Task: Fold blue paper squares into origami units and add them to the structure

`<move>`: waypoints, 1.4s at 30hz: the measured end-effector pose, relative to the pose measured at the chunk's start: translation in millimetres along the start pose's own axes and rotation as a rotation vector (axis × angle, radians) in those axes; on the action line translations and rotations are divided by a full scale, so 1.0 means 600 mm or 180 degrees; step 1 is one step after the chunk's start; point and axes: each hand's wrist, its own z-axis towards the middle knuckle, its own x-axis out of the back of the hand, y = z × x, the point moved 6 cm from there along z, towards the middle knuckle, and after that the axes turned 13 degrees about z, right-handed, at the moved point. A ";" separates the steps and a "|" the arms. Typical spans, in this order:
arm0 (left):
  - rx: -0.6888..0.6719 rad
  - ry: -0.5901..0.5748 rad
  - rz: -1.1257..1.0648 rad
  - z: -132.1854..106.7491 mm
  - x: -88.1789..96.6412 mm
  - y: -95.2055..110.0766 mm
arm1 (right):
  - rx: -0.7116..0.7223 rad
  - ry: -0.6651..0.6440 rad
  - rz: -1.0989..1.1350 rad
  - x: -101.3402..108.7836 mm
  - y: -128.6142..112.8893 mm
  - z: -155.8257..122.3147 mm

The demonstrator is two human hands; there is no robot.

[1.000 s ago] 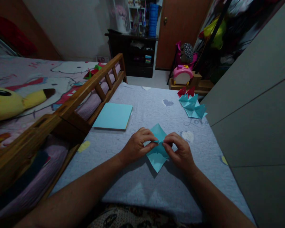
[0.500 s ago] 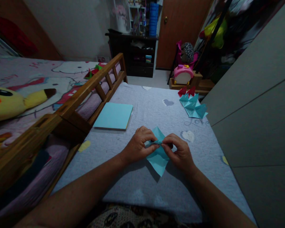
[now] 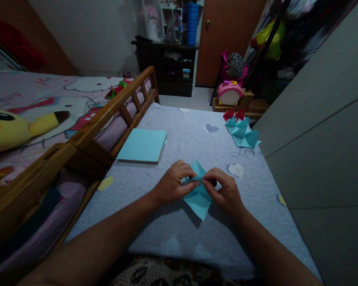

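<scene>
A folded light-blue paper piece [image 3: 199, 199] lies on the grey-lilac bedsheet [image 3: 179, 230] in front of me. My left hand [image 3: 172, 184] pinches its left side and my right hand [image 3: 225, 191] pinches its right side, fingertips meeting over the paper's middle. Both hands are closed on the paper. Its lower point sticks out toward me, and a small upper corner shows between my fingers.
A stack of light-blue square sheets [image 3: 143, 145] lies to the left by a wooden bed rail [image 3: 107, 115]. Finished blue and red folded pieces [image 3: 241, 131] sit far right near a grey cabinet wall [image 3: 325, 131]. A yellow plush toy [image 3: 12, 127] rests on the neighbouring bed.
My fingers have pressed the paper's upper part down, so less of the top corner shows than a second ago. The hands shifted slightly toward me.
</scene>
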 end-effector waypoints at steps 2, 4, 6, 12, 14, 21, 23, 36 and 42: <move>0.0029 -0.0036 -0.0032 0.002 -0.001 0.001 | -0.0029 0.0012 -0.0011 0.000 0.002 -0.001; 0.0129 -0.0049 -0.0114 0.005 0.001 0.000 | -0.0077 0.0034 -0.0004 0.002 0.005 -0.002; 0.0310 -0.0038 -0.0301 0.008 0.003 -0.004 | -0.0168 0.0022 0.0046 0.004 0.009 -0.005; 0.1019 -0.0392 -0.1268 0.006 -0.005 -0.029 | -0.0543 -0.0087 0.0464 0.001 0.028 -0.014; 0.1137 -0.0580 -0.1454 0.003 -0.011 -0.034 | -0.0678 -0.0108 0.0616 0.000 0.034 -0.015; 0.1538 -0.0802 -0.1664 -0.001 -0.024 -0.069 | -0.0752 -0.0044 0.0521 0.009 0.030 -0.012; 0.1612 -0.0820 -0.1533 -0.001 -0.025 -0.082 | -0.0599 -0.0128 0.0421 0.008 0.026 -0.010; 0.1646 -0.0901 -0.0948 0.015 -0.024 -0.103 | -0.0155 -0.0397 -0.0397 -0.017 0.030 -0.017; 0.1604 -0.0887 -0.0751 0.016 -0.024 -0.105 | -0.0178 -0.0425 -0.0630 -0.029 0.045 -0.019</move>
